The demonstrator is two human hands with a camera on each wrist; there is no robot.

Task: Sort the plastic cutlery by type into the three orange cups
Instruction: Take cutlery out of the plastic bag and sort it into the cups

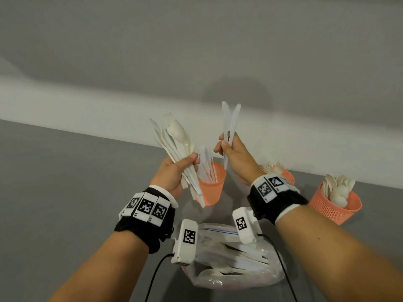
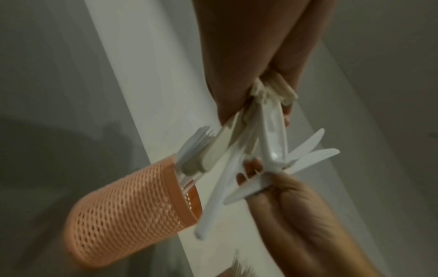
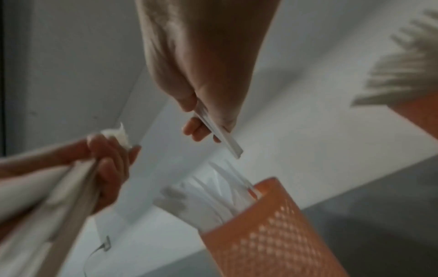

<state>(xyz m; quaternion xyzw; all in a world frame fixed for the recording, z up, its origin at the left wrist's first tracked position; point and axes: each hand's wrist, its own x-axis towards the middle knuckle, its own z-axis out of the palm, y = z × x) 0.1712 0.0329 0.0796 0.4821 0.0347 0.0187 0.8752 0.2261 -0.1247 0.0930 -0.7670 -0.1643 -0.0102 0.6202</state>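
My left hand (image 1: 177, 168) grips a mixed bundle of white plastic cutlery (image 1: 174, 140), with spoons, forks and knives fanned upward. My right hand (image 1: 231, 153) pinches two white knives (image 1: 230, 123), blades up and crossed, just above and right of the middle orange cup (image 1: 212, 188), which holds knives. A second orange cup (image 1: 287, 175) with forks stands behind my right wrist. The third orange cup (image 1: 335, 205), at the right, is full of spoons. In the right wrist view the knife handles (image 3: 222, 136) hang over the knife cup (image 3: 272, 224).
A clear zip bag (image 1: 235, 258) with more white cutlery lies on the grey table (image 1: 76, 192) between my forearms. A white wall (image 1: 130, 83) runs close behind the cups. Black cables trail from the wrist cameras toward the table's near edge.
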